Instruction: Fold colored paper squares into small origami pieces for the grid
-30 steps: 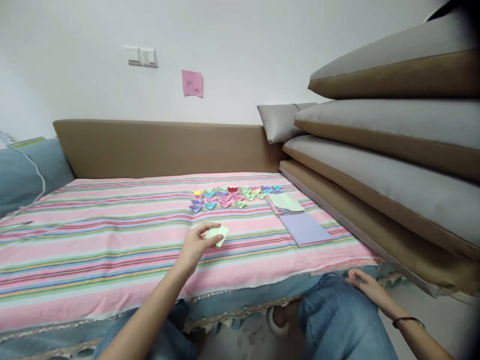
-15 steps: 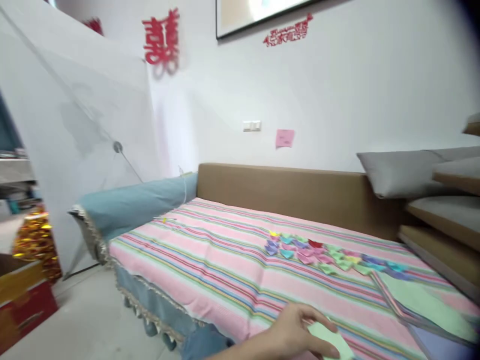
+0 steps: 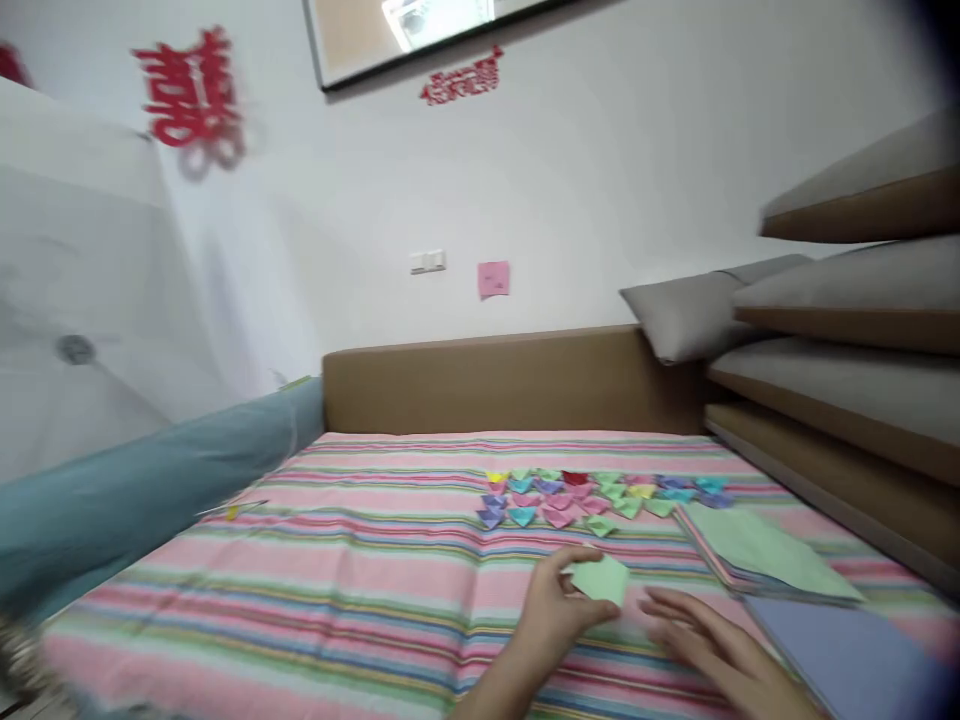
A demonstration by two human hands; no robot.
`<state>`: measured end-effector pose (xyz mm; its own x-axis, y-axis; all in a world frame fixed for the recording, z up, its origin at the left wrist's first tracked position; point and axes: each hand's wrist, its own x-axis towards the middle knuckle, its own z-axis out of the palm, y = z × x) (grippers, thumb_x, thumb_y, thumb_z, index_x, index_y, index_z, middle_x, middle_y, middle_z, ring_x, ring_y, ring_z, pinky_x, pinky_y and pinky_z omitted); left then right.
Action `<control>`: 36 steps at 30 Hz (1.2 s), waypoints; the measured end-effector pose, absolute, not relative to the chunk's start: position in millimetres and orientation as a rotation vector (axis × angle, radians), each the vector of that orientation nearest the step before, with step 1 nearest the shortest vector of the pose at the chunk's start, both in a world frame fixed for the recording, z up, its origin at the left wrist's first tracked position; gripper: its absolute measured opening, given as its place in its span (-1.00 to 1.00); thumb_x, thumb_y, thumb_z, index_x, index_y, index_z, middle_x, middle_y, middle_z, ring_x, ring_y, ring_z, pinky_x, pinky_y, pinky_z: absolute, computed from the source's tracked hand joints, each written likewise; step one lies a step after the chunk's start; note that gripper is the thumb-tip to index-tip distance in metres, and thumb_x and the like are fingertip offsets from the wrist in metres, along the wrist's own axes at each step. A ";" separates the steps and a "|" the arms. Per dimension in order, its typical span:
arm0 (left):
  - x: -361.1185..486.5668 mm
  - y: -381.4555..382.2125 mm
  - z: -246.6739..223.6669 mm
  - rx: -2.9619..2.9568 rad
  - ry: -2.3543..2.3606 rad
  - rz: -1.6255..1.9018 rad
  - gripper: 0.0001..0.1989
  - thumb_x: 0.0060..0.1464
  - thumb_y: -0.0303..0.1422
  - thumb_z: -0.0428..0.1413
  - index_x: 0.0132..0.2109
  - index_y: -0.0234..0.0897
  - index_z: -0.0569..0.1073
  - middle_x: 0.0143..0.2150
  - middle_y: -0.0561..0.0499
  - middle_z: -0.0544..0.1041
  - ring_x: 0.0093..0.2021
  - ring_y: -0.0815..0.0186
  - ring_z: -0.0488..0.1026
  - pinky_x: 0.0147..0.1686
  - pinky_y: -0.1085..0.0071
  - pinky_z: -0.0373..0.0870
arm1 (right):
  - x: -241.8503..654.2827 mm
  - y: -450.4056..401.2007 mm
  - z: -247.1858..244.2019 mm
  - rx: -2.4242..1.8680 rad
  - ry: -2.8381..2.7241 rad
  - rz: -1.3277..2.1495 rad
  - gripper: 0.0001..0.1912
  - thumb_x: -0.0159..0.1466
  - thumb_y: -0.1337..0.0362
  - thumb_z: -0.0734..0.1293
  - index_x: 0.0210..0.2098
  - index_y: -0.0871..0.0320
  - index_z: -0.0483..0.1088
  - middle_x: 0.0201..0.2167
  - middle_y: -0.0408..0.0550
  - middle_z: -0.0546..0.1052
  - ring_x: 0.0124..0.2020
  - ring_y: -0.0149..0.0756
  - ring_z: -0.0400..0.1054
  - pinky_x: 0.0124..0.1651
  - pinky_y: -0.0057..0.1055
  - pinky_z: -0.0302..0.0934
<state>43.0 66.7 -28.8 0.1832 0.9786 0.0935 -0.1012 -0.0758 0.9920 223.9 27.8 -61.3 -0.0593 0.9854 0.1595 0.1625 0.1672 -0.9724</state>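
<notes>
My left hand point(image 3: 551, 610) pinches a folded piece of light green paper point(image 3: 602, 578) between thumb and fingers, just above the striped cloth. To its right, my right hand point(image 3: 709, 640) has its fingers stretched out, apart from the paper and slightly blurred. Beyond both hands, several small folded paper pieces point(image 3: 559, 515) in pink, blue, purple, green, yellow and red lie in rows on the cloth. A stack of coloured paper sheets point(image 3: 772, 550), light green on top, rests to the right, with a blue-purple sheet point(image 3: 855, 650) nearer me.
The pink striped cloth point(image 3: 285, 600) covers the sofa seat. A brown backrest point(image 3: 480, 385) runs along the white wall. Grey and brown cushions point(image 3: 847, 390) are piled on the right. A blue-covered armrest point(image 3: 150, 465) borders the left side, with a thin stick-like item point(image 3: 232, 511) near it.
The view has swung right. My left hand, with the green paper in it, now shows farther up in the picture. My right hand has come into view at the lower right.
</notes>
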 end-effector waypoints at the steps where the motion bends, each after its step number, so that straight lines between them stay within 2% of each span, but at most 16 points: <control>1: 43.4 74.7 -33.3 1.293 0.919 1.203 -0.44 -0.58 -0.47 0.36 -0.24 -0.35 0.52 -0.35 -0.01 0.49 -0.48 0.41 0.36 -0.49 0.51 0.26 | 218.8 37.4 -57.0 -1.132 -1.368 1.159 -0.50 0.02 -0.12 0.35 -0.17 0.07 0.44 -0.17 0.09 0.53 -0.12 0.01 0.42 -0.13 -0.19 0.35; 2: 42.6 81.6 -38.7 1.298 0.889 1.206 -0.46 -0.55 -0.47 0.35 -0.23 -0.34 0.51 -0.35 0.00 0.49 -0.49 0.42 0.36 -0.52 0.52 0.24 | 212.8 47.5 -53.7 -1.090 -1.282 1.254 -0.47 0.01 -0.14 0.35 -0.17 0.09 0.43 -0.21 0.07 0.55 -0.20 -0.03 0.46 -0.18 -0.19 0.36; 3: 41.1 87.0 -44.5 1.302 0.882 1.182 -0.47 -0.51 -0.45 0.34 -0.21 -0.34 0.49 -0.47 0.05 0.46 -0.57 0.46 0.29 -0.58 0.54 0.17 | 206.5 57.4 -51.8 -1.061 -1.216 1.300 -0.47 -0.01 -0.14 0.36 -0.21 0.12 0.43 -0.32 0.03 0.56 -0.28 -0.08 0.47 -0.24 -0.22 0.37; 5: 36.7 93.2 -54.3 1.339 0.889 1.074 -0.46 -0.42 -0.44 0.31 -0.14 -0.37 0.46 -0.70 0.22 0.24 -0.70 0.55 0.07 -0.66 0.57 -0.01 | 194.8 73.1 -51.8 -1.020 -1.161 1.293 -0.51 -0.05 -0.11 0.40 -0.34 0.17 0.45 -0.56 -0.07 0.50 -0.45 -0.20 0.44 -0.36 -0.32 0.34; 6: 34.2 94.0 -57.3 1.371 0.897 1.036 -0.46 -0.38 -0.45 0.29 -0.11 -0.38 0.45 -0.74 0.28 0.12 -0.72 0.57 -0.02 -0.67 0.57 -0.08 | 190.2 77.9 -53.3 -1.009 -1.155 1.269 -0.55 -0.08 -0.08 0.43 -0.42 0.19 0.44 -0.60 -0.10 0.47 -0.53 -0.27 0.40 -0.42 -0.37 0.30; 9: 27.4 91.7 -57.2 1.448 0.906 0.963 -0.49 -0.31 -0.46 0.27 -0.09 -0.41 0.43 -0.74 0.30 0.05 -0.70 0.58 -0.07 -0.65 0.56 -0.12 | 182.5 81.6 -58.6 -1.006 -1.141 1.206 -0.62 -0.08 0.00 0.47 -0.54 0.22 0.42 -0.65 -0.16 0.41 -0.62 -0.40 0.30 -0.50 -0.45 0.22; 15: 21.3 86.8 -45.4 1.346 0.925 0.947 -0.50 -0.22 -0.35 0.26 -0.06 -0.39 0.41 -0.70 0.19 0.27 -0.66 0.52 0.09 -0.60 0.54 -0.01 | 177.5 73.7 -62.7 -1.013 -1.065 1.204 -0.70 0.02 0.08 0.44 -0.50 0.21 0.42 -0.63 -0.15 0.43 -0.58 -0.41 0.31 -0.45 -0.47 0.23; 19: 21.2 81.8 -37.9 1.348 0.951 0.921 -0.55 -0.22 -0.38 0.27 -0.11 -0.40 0.45 -0.71 0.22 0.23 -0.68 0.55 0.04 -0.63 0.56 -0.04 | 174.4 67.3 -60.1 -0.951 -1.030 1.129 -0.75 0.04 0.16 0.45 -0.37 0.14 0.38 -0.55 -0.17 0.47 -0.51 -0.38 0.36 -0.42 -0.48 0.26; 23: 17.3 79.0 -30.3 1.315 0.827 0.842 -0.51 -0.23 -0.46 0.27 -0.05 -0.33 0.43 -0.68 0.22 0.27 -0.66 0.53 0.16 -0.58 0.56 0.12 | 177.7 59.1 -55.1 -0.992 -1.120 1.066 -0.83 0.07 0.18 0.42 -0.42 0.15 0.46 -0.47 -0.09 0.52 -0.43 -0.31 0.41 -0.39 -0.44 0.31; 26: 12.4 80.8 -29.9 1.338 0.755 0.865 -0.63 -0.24 -0.47 0.29 -0.18 -0.30 0.49 -0.40 0.06 0.45 -0.59 0.53 0.26 -0.55 0.53 0.23 | 181.9 53.9 -51.0 -1.042 -1.148 1.096 -0.81 0.09 0.19 0.40 -0.32 0.15 0.51 -0.41 -0.06 0.56 -0.39 -0.26 0.44 -0.36 -0.39 0.36; 28: 9.6 82.5 -31.1 1.367 0.764 0.929 -0.73 -0.24 -0.46 0.29 -0.27 -0.30 0.53 -0.21 -0.01 0.44 -0.59 0.57 0.26 -0.57 0.54 0.25 | 183.9 52.0 -48.4 -1.043 -1.176 1.118 -0.77 0.08 0.20 0.41 -0.26 0.14 0.51 -0.37 -0.06 0.57 -0.36 -0.25 0.46 -0.32 -0.36 0.38; 29: 8.6 83.1 -31.6 1.377 0.777 0.958 -0.76 -0.23 -0.45 0.29 -0.29 -0.31 0.54 -0.18 -0.02 0.43 -0.59 0.58 0.26 -0.58 0.54 0.26 | 184.6 51.5 -47.3 -1.036 -1.191 1.131 -0.75 0.08 0.20 0.42 -0.25 0.13 0.51 -0.36 -0.06 0.57 -0.35 -0.24 0.46 -0.30 -0.35 0.39; 31: 7.5 83.5 -31.3 1.386 0.800 0.995 -0.80 -0.22 -0.43 0.28 -0.32 -0.31 0.56 -0.19 -0.02 0.44 -0.57 0.55 0.31 -0.55 0.52 0.33 | 185.5 51.2 -46.2 -1.016 -1.208 1.157 -0.73 0.06 0.21 0.43 -0.23 0.12 0.52 -0.34 -0.07 0.58 -0.33 -0.24 0.47 -0.26 -0.32 0.41; 36: 8.7 81.3 -25.9 1.395 0.842 1.052 -0.84 -0.19 -0.35 0.28 -0.38 -0.32 0.58 -0.27 -0.07 0.51 -0.35 0.30 0.45 -0.41 0.45 0.44 | 187.1 51.2 -49.1 -0.919 -1.248 1.233 -0.63 0.01 0.27 0.48 -0.16 0.13 0.49 -0.36 -0.07 0.58 -0.35 -0.22 0.47 -0.27 -0.27 0.42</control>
<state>8.7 81.3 -25.9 0.3437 0.9306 0.1258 -0.0815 -0.1039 0.9912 187.1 51.2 -49.1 -0.0976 0.9799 0.1737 -0.1617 0.1566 -0.9743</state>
